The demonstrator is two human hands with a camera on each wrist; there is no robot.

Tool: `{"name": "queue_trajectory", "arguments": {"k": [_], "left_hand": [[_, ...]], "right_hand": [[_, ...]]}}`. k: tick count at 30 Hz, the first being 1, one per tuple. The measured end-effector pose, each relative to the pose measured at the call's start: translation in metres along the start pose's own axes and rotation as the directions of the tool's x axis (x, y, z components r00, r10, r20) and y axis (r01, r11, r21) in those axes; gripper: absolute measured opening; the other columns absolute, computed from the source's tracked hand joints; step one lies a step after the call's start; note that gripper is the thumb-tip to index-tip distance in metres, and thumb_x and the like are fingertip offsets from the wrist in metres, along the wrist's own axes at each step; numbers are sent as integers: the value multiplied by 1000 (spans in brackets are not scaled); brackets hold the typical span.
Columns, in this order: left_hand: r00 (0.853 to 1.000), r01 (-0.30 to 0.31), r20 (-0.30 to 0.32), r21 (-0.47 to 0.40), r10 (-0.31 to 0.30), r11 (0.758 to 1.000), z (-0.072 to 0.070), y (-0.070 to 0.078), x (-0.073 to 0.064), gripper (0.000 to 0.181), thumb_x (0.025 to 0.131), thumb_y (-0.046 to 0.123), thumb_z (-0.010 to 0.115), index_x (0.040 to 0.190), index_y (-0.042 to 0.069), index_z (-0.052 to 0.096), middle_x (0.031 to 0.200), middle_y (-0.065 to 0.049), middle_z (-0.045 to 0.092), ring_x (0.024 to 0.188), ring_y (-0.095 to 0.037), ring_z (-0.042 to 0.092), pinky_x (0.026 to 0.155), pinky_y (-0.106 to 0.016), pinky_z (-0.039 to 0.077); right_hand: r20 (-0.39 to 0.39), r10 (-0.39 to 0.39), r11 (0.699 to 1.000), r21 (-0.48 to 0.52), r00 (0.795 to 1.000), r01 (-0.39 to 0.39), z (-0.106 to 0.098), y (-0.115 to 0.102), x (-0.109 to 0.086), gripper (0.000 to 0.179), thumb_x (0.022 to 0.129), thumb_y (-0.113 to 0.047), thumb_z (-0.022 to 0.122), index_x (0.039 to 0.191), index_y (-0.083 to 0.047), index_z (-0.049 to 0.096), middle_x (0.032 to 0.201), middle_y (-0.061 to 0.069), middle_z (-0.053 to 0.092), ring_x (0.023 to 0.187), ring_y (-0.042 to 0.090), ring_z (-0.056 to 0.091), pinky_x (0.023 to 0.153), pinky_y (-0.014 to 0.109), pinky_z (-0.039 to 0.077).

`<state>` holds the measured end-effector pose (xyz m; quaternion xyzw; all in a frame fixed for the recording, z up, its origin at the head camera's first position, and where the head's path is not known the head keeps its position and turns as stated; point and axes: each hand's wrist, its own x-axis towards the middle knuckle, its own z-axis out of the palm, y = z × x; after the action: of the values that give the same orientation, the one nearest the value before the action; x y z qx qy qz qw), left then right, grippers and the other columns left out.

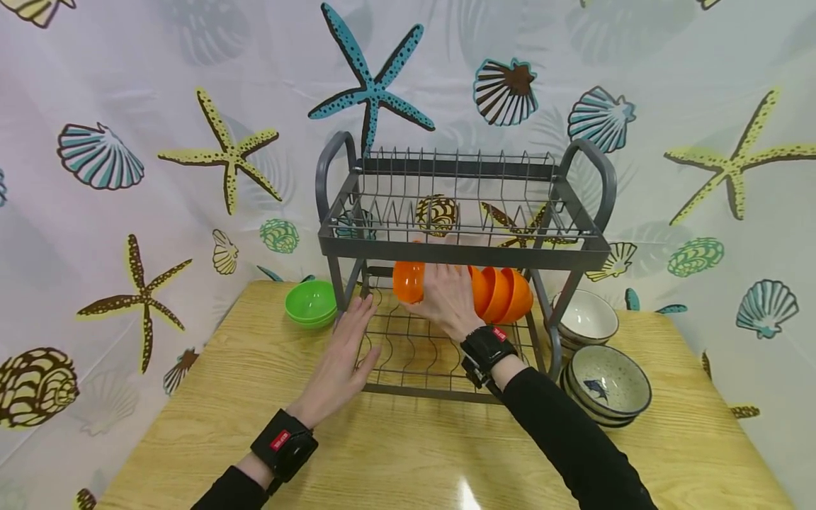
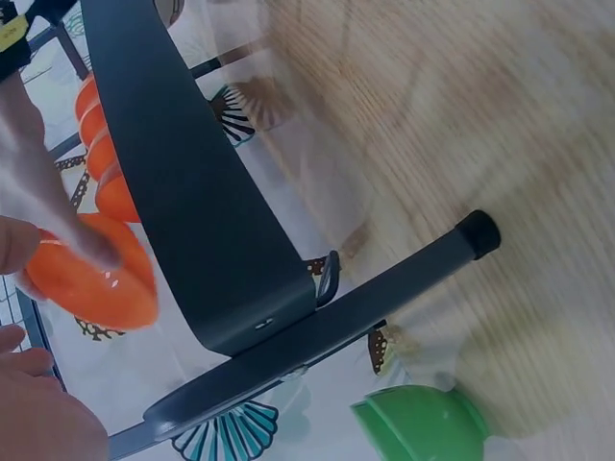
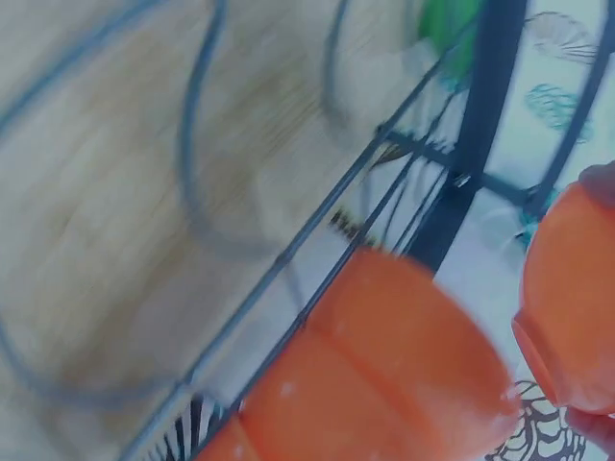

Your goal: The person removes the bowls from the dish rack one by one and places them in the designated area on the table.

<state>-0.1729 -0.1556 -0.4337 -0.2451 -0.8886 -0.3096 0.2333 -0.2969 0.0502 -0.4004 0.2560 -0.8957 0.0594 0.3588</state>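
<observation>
Within the lower tier of a two-tier dish rack [image 1: 465, 251], my right hand [image 1: 446, 294] grips an orange bowl [image 1: 408, 281]. Several more orange bowls [image 1: 510, 294] stand on edge in a row to its right. The right wrist view shows the held bowl [image 3: 577, 298] apart from the row of orange bowls [image 3: 384, 355]. My left hand [image 1: 341, 361] has its fingers extended beside the rack's left front leg and holds nothing. Part of that hand [image 2: 43, 413] appears at the lower left of the left wrist view.
Green bowls [image 1: 310, 301] sit stacked left of the rack on the wooden table [image 1: 191, 411]. To its right are white bowls [image 1: 586, 315] and speckled bowls [image 1: 608, 382] in stacks. The upper rack tier overhangs my right hand. A patterned cloth [image 1: 255, 71] hangs behind.
</observation>
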Motion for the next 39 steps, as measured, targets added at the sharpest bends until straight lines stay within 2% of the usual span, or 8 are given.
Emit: {"name": "queue_trajectory", "arguments": {"k": [3,6,10,14,20,31,34,39], "left_hand": [[999,-48,-20,23,49,999,1,-1,6,71,96,5,65,157,4,29,166,-14,29,154,-36,25,126,-56,23],[995,-88,-35,39,90,995,0,-2,12,70,93,1,68,154,0,34,163,-17,35,153,-35,29,128,-49,21],[989,-142,-35,56,144,988,-2,-4,18,68,91,-1,69,152,-2,37,160,-18,39,151,-35,33,131,-40,16],[980,-194,-14,100,197,976,-4,-5,21,67,92,0,69,152,0,39,159,-16,42,149,-34,37,131,-37,17],[957,-289,30,164,288,943,-8,0,27,64,91,3,71,150,2,44,155,-14,49,146,-31,43,128,-43,26],[893,-449,126,222,431,865,-16,22,33,46,85,1,77,129,4,66,131,-10,70,128,-26,63,115,-41,46],[884,-465,160,220,439,857,-18,27,32,42,84,-2,78,125,6,69,125,-7,73,122,-23,67,111,-38,50],[883,-462,190,202,428,863,-22,33,30,37,82,-3,79,116,9,73,112,-1,77,108,-17,72,102,-34,56]], "right_hand": [[5,48,984,172,999,-48,-7,-4,-3,108,68,-57,86,148,2,42,131,23,65,110,41,67,103,60,50],[41,96,933,345,995,-104,-14,-8,-7,99,70,-52,87,143,1,46,126,22,65,111,41,65,109,63,45],[150,197,811,530,969,-248,-23,-10,-12,106,69,-45,89,150,0,37,136,23,56,123,41,55,112,62,42],[289,280,670,624,915,-402,-31,-12,-18,107,72,-43,88,153,-5,30,143,21,47,126,39,51,103,56,52],[375,258,503,735,890,-455,-42,-13,-30,97,74,-35,87,151,-9,33,140,14,52,121,34,57,94,48,59],[514,174,388,748,840,-538,-62,-12,-55,103,76,-36,88,156,-12,27,148,15,49,127,35,56,100,47,57],[538,160,369,745,828,-556,-64,-12,-60,103,77,-37,87,157,-13,27,149,16,47,127,35,56,99,46,58],[565,148,338,743,812,-578,-67,-12,-67,104,77,-37,87,157,-14,26,148,15,48,126,34,56,99,45,57]]}}
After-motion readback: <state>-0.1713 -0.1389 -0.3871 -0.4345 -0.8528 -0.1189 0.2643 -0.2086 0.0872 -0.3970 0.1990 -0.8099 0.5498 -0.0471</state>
